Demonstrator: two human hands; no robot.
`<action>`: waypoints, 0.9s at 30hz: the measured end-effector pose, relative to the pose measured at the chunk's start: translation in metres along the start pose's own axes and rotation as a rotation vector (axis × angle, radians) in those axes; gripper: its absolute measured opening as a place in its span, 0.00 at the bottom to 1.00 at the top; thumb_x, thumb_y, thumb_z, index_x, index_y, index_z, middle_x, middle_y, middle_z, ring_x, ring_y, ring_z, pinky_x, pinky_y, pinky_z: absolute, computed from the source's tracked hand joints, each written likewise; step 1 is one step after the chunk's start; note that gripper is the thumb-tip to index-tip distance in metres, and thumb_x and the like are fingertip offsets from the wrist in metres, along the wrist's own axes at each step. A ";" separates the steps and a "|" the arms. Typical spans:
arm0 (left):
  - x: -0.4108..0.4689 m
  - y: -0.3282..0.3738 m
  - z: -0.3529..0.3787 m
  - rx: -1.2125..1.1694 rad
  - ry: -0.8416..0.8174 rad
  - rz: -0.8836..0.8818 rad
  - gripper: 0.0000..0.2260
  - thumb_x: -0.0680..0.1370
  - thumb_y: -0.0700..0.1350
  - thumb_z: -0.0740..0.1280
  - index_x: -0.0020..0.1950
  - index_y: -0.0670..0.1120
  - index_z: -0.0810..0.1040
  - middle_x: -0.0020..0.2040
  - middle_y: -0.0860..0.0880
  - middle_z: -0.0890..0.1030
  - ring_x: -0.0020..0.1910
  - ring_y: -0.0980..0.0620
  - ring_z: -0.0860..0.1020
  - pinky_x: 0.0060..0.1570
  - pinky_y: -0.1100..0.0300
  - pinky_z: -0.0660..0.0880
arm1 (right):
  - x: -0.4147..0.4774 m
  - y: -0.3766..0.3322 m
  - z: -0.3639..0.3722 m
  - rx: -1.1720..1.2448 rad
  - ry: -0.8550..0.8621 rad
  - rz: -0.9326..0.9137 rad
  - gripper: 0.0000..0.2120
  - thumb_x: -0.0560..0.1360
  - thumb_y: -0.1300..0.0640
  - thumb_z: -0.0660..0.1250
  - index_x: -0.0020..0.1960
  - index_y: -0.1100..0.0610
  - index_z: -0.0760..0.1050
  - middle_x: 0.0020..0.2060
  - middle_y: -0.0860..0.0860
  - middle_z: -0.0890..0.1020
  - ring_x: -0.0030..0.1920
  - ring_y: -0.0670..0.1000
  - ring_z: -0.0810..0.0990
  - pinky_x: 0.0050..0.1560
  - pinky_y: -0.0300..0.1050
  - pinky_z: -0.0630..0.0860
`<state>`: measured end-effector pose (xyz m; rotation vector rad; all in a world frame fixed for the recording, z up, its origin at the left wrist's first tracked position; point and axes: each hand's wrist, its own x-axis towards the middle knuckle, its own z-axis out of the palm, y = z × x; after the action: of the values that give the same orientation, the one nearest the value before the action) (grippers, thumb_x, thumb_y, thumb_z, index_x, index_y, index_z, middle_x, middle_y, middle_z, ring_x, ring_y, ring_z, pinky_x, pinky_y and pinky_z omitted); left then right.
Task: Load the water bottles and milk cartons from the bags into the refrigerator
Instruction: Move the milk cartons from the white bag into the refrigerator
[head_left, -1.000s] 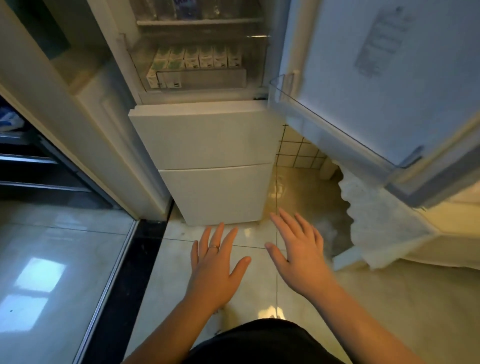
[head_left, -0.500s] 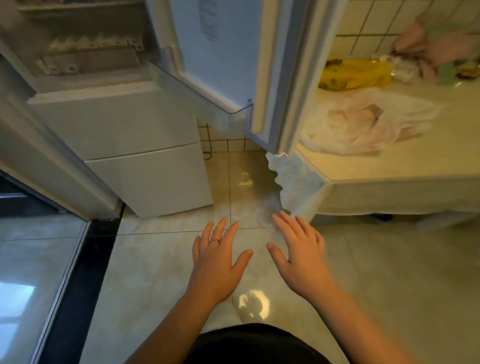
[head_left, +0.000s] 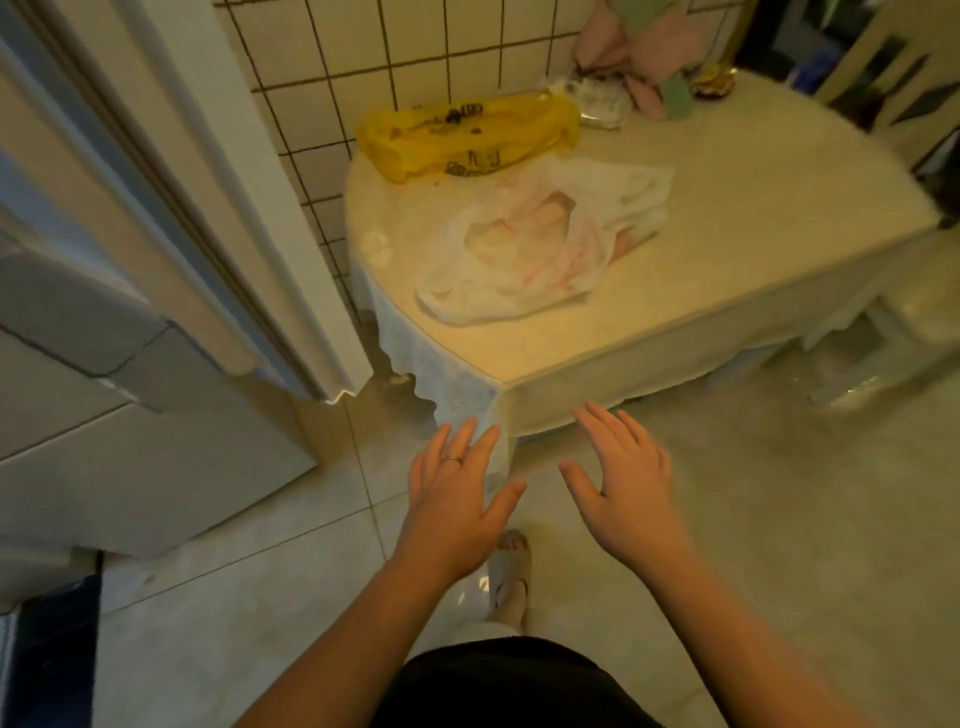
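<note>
Two plastic bags lie flattened on the cloth-covered table (head_left: 727, 280): a yellow bag (head_left: 467, 137) at the back by the tiled wall, and a white and pink bag (head_left: 545, 244) in front of it. No bottles or cartons show in either. My left hand (head_left: 457, 499), with a ring, and my right hand (head_left: 623, 483) hover side by side, fingers spread, palms down, below the table's near corner. Both hold nothing. The open refrigerator door (head_left: 171, 197) stands at the left, above the white lower drawers (head_left: 119, 467).
Pink and green cloth items (head_left: 649, 57) and a small clutter sit at the table's back edge. The tablecloth hangs over the corner close to my fingers. A slippered foot (head_left: 511, 571) stands on the tiled floor. Dark furniture fills the far right.
The view has swung right, from the refrigerator's inside to the table with the bags. Both hands stay spread and unladen, now closer to the table corner.
</note>
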<state>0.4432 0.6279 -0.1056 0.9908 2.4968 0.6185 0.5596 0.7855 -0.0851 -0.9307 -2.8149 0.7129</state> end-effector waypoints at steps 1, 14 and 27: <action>0.018 0.006 -0.001 -0.005 -0.010 0.010 0.30 0.80 0.65 0.55 0.79 0.58 0.53 0.81 0.55 0.49 0.79 0.52 0.43 0.77 0.48 0.46 | 0.014 0.006 -0.008 -0.009 0.006 0.013 0.33 0.74 0.35 0.49 0.76 0.45 0.63 0.75 0.45 0.65 0.76 0.53 0.59 0.72 0.56 0.57; 0.228 0.056 -0.022 0.028 0.006 0.125 0.34 0.76 0.69 0.49 0.78 0.52 0.62 0.78 0.49 0.62 0.77 0.47 0.58 0.75 0.52 0.55 | 0.193 0.054 -0.064 -0.066 0.043 0.012 0.26 0.76 0.44 0.57 0.73 0.46 0.67 0.72 0.44 0.70 0.73 0.51 0.65 0.70 0.51 0.58; 0.350 0.077 -0.013 -0.108 0.013 -0.151 0.28 0.79 0.61 0.60 0.77 0.56 0.59 0.77 0.52 0.62 0.76 0.49 0.58 0.74 0.50 0.58 | 0.393 0.116 -0.090 -0.271 -0.176 -0.325 0.26 0.77 0.47 0.65 0.74 0.44 0.65 0.72 0.43 0.69 0.74 0.52 0.63 0.73 0.57 0.56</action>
<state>0.2411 0.9245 -0.1185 0.7542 2.4918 0.7053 0.3247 1.1327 -0.0814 -0.4321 -3.1653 0.3961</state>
